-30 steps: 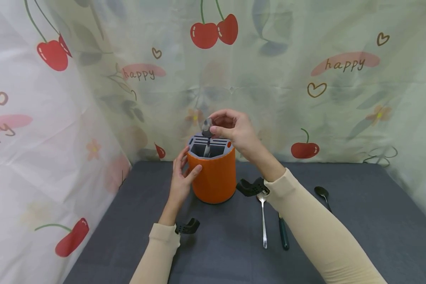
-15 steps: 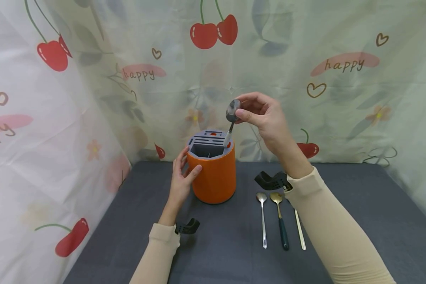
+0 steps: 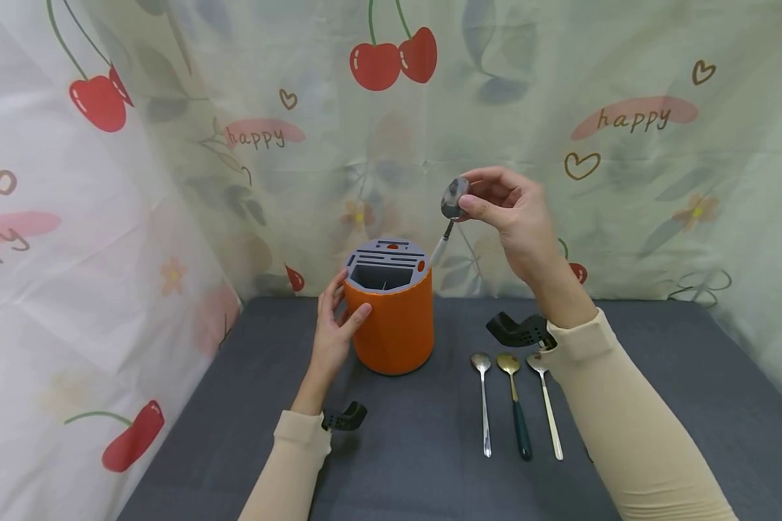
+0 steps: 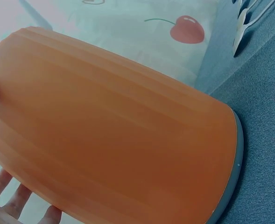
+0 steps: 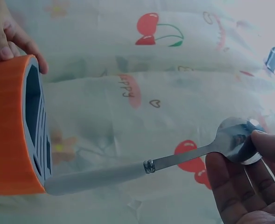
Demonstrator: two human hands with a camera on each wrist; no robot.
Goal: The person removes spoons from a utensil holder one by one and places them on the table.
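My right hand (image 3: 520,221) pinches a spoon (image 3: 454,197) by its steel bowl, between thumb and fingers. The spoon's white handle (image 5: 97,181) points down and left, its end overlapping the top edge of an orange knife block (image 3: 394,333) in the right wrist view. That block stands upright, with a grey slotted top (image 3: 391,255) and a wide front compartment. Around its left side my left hand (image 3: 334,329) holds it near the rim, thumb at the front and fingers at the side. The orange wall fills most of the left wrist view.
Right of the block lie three spoons side by side: a silver one (image 3: 484,405), one with a gold bowl and dark green handle (image 3: 518,409), and another with a pale handle (image 3: 550,416). A patterned curtain (image 3: 508,130) hangs behind the dark grey cloth (image 3: 404,463).
My right hand has moved right and up with the spoon. Its handle has come from over the front compartment to past the block's right rim. The left hand and block have stayed put.
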